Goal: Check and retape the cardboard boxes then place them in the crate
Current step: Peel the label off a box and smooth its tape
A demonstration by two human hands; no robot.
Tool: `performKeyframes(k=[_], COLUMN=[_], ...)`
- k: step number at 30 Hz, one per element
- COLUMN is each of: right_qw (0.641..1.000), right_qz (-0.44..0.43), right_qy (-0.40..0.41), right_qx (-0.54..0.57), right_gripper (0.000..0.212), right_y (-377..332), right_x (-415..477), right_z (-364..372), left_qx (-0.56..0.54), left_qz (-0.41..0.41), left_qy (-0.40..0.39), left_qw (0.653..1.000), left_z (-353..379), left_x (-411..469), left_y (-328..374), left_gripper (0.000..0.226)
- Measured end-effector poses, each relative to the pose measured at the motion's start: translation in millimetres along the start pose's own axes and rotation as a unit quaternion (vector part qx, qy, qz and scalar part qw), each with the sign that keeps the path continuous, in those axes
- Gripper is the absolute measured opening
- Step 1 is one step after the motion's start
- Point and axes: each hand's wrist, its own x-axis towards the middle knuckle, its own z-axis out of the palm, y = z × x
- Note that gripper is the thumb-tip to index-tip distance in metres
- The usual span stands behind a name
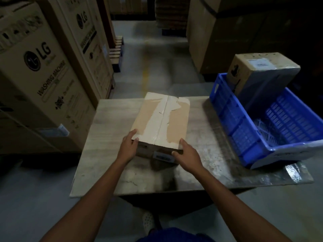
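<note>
A flat cardboard box (162, 119) lies on the worn table (104, 137), its top seam covered by torn pale tape. My left hand (128, 146) grips its near left corner, thumb on top. My right hand (187, 154) holds the near right corner, fingers on the front face by a barcode label. A blue plastic crate (244, 130) stands on the table's right side. A second cardboard box (262, 75) with a white label leans tilted in the crate's far end.
Tall washing-machine cartons (43, 75) stand close on the left. More large cartons (218, 32) fill the right background. A floor aisle (152, 58) runs away between them, with pallets further back. My foot (148, 222) shows under the table's near edge.
</note>
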Motion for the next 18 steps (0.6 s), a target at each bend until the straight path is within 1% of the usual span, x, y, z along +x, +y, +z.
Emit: performKeyframes(k=[3,4,6,8,9,11,12,13,15,16,18], right_qw=[1.0,1.0,0.997,0.992,0.991,0.995,0.997,0.998,0.998,0.997,0.995], right_qz=[-0.014,-0.019,-0.05,-0.078,-0.08,-0.064,-0.053,-0.045,-0.03,-0.022,-0.01], right_qy=[0.011,-0.001,-0.053,-0.099,-0.101,-0.071,-0.052,-0.038,-0.01,0.007,0.045], right_qx=[0.015,0.023,0.02,-0.01,-0.021,-0.022,-0.025,-0.033,-0.06,-0.071,-0.087], right_gripper=[0.048,0.048,0.055,0.054,0.053,0.055,0.057,0.059,0.061,0.06,0.057], right_y=[-27.4,-35.9,-52.7,-67.6,-72.6,-76.1,-74.2,-71.6,-63.9,-60.1,-51.4], right_x=[-11.1,-16.0,-23.3,-23.4,-19.1,-8.3,-2.6,2.0,9.8,13.2,23.6], right_z=[17.2,25.3,45.3,64.6,70.6,75.3,75.1,73.0,66.1,61.1,49.6], left_qx=[-0.088,-0.099,-0.106,-0.119,-0.118,-0.106,-0.084,-0.049,0.018,0.034,0.046], left_qz=[-0.04,-0.055,-0.08,-0.089,-0.093,-0.098,-0.102,-0.107,-0.108,-0.103,-0.101], left_qy=[-0.007,0.008,0.054,0.08,0.083,0.081,0.081,0.079,0.083,0.09,0.106], left_qw=[0.995,0.993,0.99,0.986,0.985,0.986,0.988,0.99,0.991,0.99,0.988], left_z=[-24.0,-28.5,-32.8,-33.5,-34.1,-38.6,-42.5,-46.3,-51.1,-51.3,-48.1], left_x=[31.9,38.6,49.9,58.3,61.6,66.3,68.2,68.6,64.6,59.4,44.5], left_y=[-3.6,-6.0,-15.0,-21.2,-22.6,-25.6,-27.1,-28.4,-27.7,-24.6,-14.4], left_gripper=[0.052,0.058,0.075,0.082,0.083,0.087,0.088,0.086,0.071,0.062,0.051])
